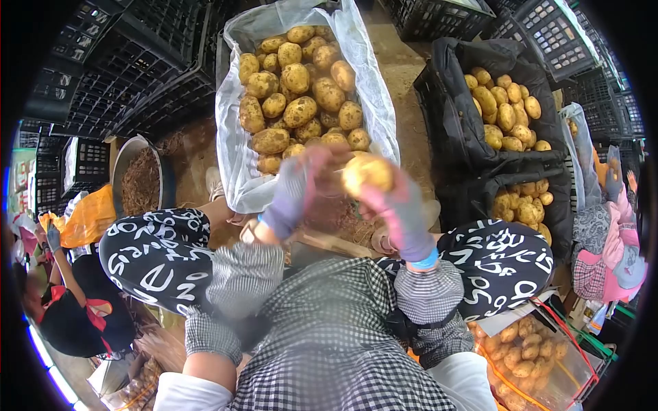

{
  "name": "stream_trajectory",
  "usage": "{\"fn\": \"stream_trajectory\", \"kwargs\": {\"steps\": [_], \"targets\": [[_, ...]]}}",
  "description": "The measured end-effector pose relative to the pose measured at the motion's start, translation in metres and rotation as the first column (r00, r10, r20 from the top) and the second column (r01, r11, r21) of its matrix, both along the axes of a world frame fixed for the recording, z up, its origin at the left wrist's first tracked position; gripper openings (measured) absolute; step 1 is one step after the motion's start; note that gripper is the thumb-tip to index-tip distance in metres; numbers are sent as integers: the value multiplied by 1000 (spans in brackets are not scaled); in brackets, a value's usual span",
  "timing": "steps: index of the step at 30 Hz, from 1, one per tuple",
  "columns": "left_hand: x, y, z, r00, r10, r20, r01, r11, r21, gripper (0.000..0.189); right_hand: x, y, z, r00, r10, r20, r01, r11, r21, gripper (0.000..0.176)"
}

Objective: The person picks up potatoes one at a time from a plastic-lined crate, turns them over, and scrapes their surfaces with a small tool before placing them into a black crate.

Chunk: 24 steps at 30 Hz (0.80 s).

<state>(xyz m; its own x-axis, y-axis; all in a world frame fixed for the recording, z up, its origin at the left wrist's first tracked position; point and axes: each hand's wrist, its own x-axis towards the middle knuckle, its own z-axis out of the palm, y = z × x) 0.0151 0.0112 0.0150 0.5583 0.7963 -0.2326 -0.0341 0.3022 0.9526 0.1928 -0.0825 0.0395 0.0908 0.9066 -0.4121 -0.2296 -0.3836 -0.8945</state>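
Note:
A yellow potato (368,174) sits in my right hand (404,214), whose gloved fingers are wrapped round its lower side. Facing it from the left is my left hand (301,190), in a purple-grey and pink glove, blurred, with its fingers stretched toward the potato and nothing seen in them. Just beyond both hands stands a crate lined with a white sheet (235,130), full of soil-flecked potatoes (300,111). Checked sleeve covers show on both of my forearms.
Black-lined crates of cleaner potatoes (505,109) stand at the right. At the left is a tub of brown debris (140,179) under stacked black crates (147,58). A bag of potatoes (524,349) lies lower right. Other people (82,308) work at both sides.

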Motion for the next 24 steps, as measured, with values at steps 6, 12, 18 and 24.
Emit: {"fn": "stream_trajectory", "kwargs": {"steps": [6, 12, 18, 24], "targets": [[34, 101, -69, 926, 35, -375, -126, 967, -221, 42, 108, -30, 8, 378, -203, -903, 845, 475, 247, 46], [119, 127, -145, 534, -229, -814, 222, 967, -126, 48, 96, -28, 3, 671, -438, -598, 740, 457, 495, 40], [95, 123, -151, 750, -91, -655, 48, 995, -82, 56, 70, -11, -14, 777, -602, -184, 571, 551, 609, 40], [43, 71, -29, 953, -125, -278, 142, 989, 41, 60, 48, 0, -30, 858, -510, 55, 439, 785, 437, 40]]}}
